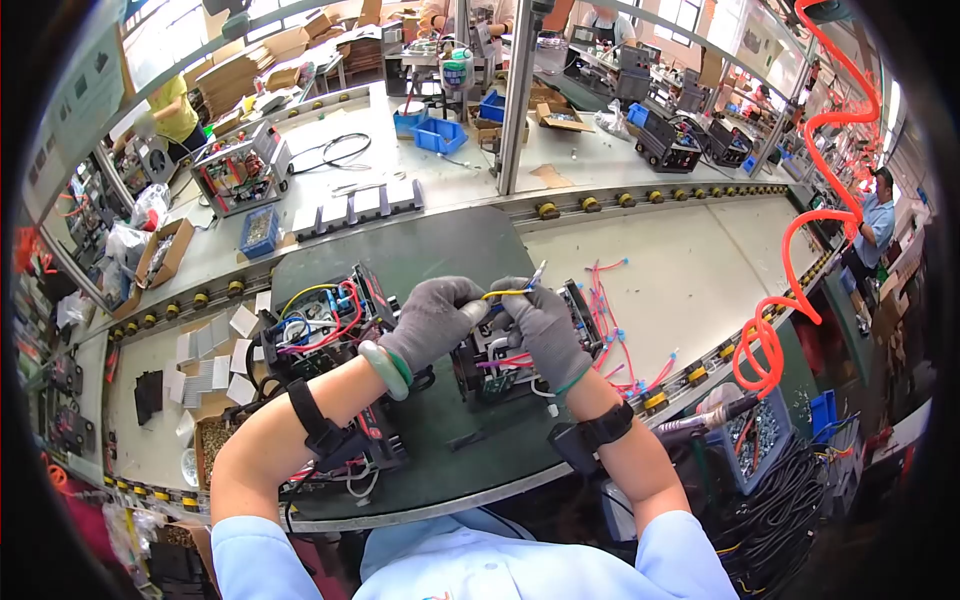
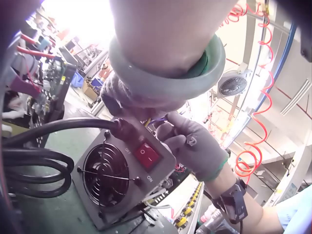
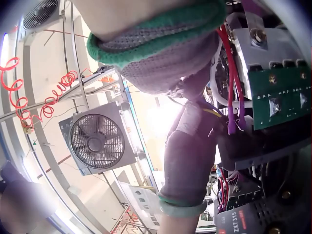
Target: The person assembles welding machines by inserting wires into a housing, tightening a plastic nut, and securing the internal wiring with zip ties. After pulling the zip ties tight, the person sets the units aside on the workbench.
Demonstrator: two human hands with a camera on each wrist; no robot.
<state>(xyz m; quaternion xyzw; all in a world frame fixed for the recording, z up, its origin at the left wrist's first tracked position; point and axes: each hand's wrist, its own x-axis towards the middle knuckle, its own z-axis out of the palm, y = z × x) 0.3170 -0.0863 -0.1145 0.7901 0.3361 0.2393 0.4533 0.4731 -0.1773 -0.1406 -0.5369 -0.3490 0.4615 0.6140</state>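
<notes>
Both hands wear grey knitted gloves and meet over an opened welding machine (image 1: 480, 365) on the dark green board (image 1: 470, 440). My left hand (image 1: 437, 318) pinches one end of a yellow wire (image 1: 507, 293) between thumb and fingers. From the other side, my right hand (image 1: 545, 328) grips the same wire, and a pale tip (image 1: 541, 270) sticks up past its fingers. A blue wire runs beside the yellow one in the wrist views. Below the hands, the machine's rear panel shows a fan grille (image 2: 105, 173), a red switch (image 2: 147, 156) and a thick black cord (image 2: 63, 126).
A second opened machine (image 1: 325, 325) with coloured wires stands to the left. Red wires (image 1: 625, 345) lie on the right. A coiled orange air hose (image 1: 765, 345) hangs at right, above a screw bin (image 1: 755, 440). Rollers (image 1: 590, 204) line the bench behind.
</notes>
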